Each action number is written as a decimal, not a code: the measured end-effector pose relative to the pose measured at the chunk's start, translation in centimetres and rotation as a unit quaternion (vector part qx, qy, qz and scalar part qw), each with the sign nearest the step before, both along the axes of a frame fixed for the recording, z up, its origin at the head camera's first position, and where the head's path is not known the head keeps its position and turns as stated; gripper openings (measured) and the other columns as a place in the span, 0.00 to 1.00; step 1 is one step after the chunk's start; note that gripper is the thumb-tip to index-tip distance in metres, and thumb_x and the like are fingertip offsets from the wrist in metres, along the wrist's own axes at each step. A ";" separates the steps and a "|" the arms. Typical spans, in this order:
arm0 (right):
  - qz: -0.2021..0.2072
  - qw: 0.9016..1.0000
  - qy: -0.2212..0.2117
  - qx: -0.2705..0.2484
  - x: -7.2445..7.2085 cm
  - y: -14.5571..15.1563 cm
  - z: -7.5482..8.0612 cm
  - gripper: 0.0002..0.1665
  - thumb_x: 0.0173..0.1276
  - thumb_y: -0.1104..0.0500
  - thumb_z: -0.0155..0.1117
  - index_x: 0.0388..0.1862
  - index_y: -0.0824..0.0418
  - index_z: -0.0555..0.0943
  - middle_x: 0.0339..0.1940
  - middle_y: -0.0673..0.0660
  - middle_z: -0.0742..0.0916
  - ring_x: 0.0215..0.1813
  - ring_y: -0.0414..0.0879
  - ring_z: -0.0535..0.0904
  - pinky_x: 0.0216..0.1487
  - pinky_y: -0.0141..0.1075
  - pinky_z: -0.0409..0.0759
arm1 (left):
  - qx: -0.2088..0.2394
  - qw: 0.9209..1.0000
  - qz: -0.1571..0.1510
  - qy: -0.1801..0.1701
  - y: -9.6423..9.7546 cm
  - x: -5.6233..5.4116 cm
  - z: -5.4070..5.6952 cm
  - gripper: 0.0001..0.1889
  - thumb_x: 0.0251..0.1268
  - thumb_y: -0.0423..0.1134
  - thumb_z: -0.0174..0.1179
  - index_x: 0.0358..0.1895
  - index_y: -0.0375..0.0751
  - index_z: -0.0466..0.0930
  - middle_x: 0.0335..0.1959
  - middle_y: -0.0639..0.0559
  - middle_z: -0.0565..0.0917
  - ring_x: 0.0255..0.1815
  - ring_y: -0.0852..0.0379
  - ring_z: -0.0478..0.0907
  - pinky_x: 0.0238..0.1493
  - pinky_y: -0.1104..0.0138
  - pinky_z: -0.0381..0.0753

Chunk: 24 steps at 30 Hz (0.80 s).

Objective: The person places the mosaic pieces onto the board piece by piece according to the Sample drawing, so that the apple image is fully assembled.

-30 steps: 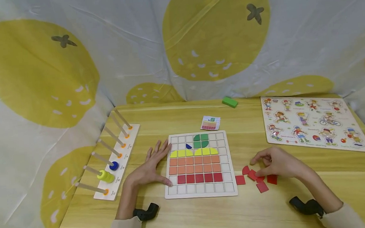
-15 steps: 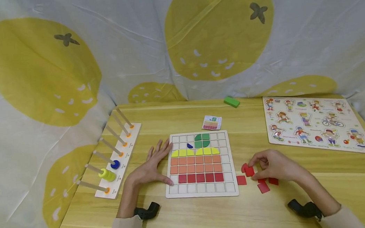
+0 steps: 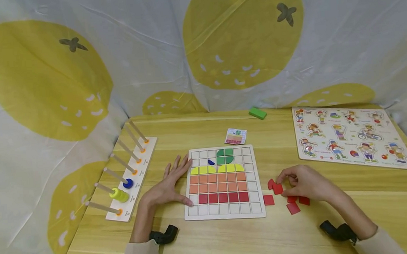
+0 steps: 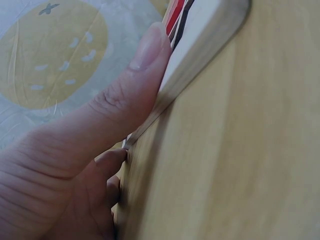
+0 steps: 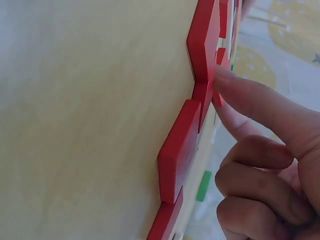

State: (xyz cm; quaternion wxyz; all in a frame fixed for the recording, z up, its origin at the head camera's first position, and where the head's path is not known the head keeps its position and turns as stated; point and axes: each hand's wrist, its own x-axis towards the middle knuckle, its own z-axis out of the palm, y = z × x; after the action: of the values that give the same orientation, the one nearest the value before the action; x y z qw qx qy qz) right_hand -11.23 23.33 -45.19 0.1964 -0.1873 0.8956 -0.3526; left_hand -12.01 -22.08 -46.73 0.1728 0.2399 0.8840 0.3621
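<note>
A wooden grid board [image 3: 208, 211] lies flat, holding green, yellow, orange and red tiles plus a dark blue piece [image 3: 210, 162]. Along its left edge rests my left hand [image 3: 168, 186], fingers spread and thumb against the lower left side. The left wrist view shows that thumb [image 4: 120, 95] on the board's edge. Right of the board, my right hand [image 3: 306, 183] pinches a red square tile [image 3: 277, 189] between thumb and index finger. Beside it are a red quarter-round tile [image 3: 270, 183] and several loose red tiles, some partly under the hand. Its other fingers [image 5: 255, 185] are curled.
A peg rack [image 3: 133, 185] with yellow and blue rings stands at left. Behind the board lies a small pattern card [image 3: 235, 136]. A green block [image 3: 257, 113] is at the table's back, and a picture puzzle board [image 3: 354, 137] at back right.
My right hand has shifted a red square tile slightly away from the other loose tiles, up beside the quarter-round one. The left hand stays on the board's edge.
</note>
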 end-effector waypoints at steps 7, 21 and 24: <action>0.010 0.999 0.030 0.011 0.2 -0.9 0.8 0.12 0.60 0.54 0.80 0.41 0.56 0.89 0.17 0.43 0.68 0.21 0.33 0.60 0.24 0.28 0.58 | 0.003 1.000 -0.002 -0.001 -0.1 0.1 -0.1 0.70 0.42 0.48 0.85 0.85 0.42 0.43 0.88 0.43 0.35 0.86 0.37 0.22 0.81 0.35 0.21; 0.119 0.987 0.103 -0.018 1.6 -17.9 1.9 0.12 0.59 0.55 0.82 0.39 0.58 0.92 0.21 0.45 0.83 0.25 0.35 0.69 0.25 0.26 0.64 | -0.004 1.000 -0.003 -0.001 -0.4 0.0 -0.2 0.70 0.40 0.50 0.85 0.85 0.44 0.44 0.88 0.45 0.35 0.87 0.38 0.23 0.82 0.36 0.21; 0.124 0.986 0.113 0.007 1.8 -20.6 1.5 0.12 0.59 0.54 0.81 0.40 0.57 0.92 0.20 0.44 0.83 0.25 0.36 0.69 0.24 0.26 0.63 | -0.004 1.000 -0.005 -0.004 -0.4 0.0 -0.1 0.70 0.41 0.50 0.85 0.86 0.45 0.44 0.88 0.46 0.36 0.87 0.39 0.23 0.82 0.37 0.22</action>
State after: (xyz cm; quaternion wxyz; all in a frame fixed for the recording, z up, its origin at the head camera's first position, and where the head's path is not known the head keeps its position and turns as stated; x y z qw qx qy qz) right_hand -9.40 2.70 -43.66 0.1368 -0.3340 0.8843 -0.2961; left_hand -12.05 -22.47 -46.81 0.1789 0.2423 0.8836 0.3585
